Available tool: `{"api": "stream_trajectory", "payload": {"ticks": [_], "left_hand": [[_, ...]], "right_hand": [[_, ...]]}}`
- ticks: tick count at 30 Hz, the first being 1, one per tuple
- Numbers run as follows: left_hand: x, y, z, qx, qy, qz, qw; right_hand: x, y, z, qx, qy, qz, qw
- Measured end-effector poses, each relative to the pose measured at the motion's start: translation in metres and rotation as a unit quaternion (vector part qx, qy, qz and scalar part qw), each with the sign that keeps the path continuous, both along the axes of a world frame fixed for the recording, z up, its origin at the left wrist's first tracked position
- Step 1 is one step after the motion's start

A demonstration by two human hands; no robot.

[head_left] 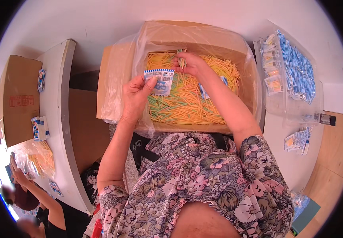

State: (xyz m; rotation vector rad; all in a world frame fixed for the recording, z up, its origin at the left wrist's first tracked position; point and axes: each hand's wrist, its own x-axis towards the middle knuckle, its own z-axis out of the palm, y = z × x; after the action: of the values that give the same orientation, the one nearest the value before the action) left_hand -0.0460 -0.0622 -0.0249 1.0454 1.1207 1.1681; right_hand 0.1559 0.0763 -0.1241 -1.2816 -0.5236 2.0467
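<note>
My left hand (136,93) pinches a small blue-and-white printed packet (162,89) at its left side, over the near left of the box. Whether the packet is open at its striped top edge I cannot tell. My right hand (190,63) closes round a small bunch of thin coloured sticks (182,59), upright between the fingers. Below both hands lies a heap of loose thin sticks (187,113), mostly yellow and orange with some green. They fill a cardboard box (203,39) lined with clear plastic. Partly under my right forearm, another blue-and-white packet (204,92) rests on the heap.
To the right, a clear plastic bin (274,105) holds rows of filled packets (298,67); more packets (297,140) lie nearer. At left, a closed carton (19,99) stands on a white table (54,115) beside a bag of sticks (42,158). Another person's hands (19,174) work there.
</note>
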Motion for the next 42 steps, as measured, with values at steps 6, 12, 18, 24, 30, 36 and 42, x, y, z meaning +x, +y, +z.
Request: {"api": "stream_trajectory", "payload": {"ticks": [6,12,18,24,30,36,42], "left_hand": [[0.006,0.0,0.009,-0.052,0.002,-0.083,0.995],[0.048,0.007,0.0,-0.006,-0.033,-0.195,0.98],[0.078,0.009,-0.013,0.046,-0.041,-0.248,0.967],[0.101,-0.005,-0.008,0.052,-0.084,-0.244,0.965],[0.107,-0.012,-0.014,0.026,-0.067,-0.244,0.967],[0.107,-0.012,-0.013,0.114,0.065,-0.243,0.961],[0.114,-0.009,-0.023,0.088,0.013,-0.252,0.964]], "right_hand": [[0.01,-0.036,0.04,0.105,0.058,0.079,0.99],[0.007,-0.094,0.095,0.222,0.081,0.032,0.971],[0.031,-0.115,0.08,0.263,0.033,0.01,0.964],[0.05,-0.136,0.097,0.267,0.099,0.007,0.958],[0.056,-0.146,0.094,0.254,0.118,-0.014,0.96],[0.072,-0.135,0.106,0.541,-0.348,0.065,0.763],[0.077,-0.138,0.114,0.475,-0.384,-0.007,0.792]]}}
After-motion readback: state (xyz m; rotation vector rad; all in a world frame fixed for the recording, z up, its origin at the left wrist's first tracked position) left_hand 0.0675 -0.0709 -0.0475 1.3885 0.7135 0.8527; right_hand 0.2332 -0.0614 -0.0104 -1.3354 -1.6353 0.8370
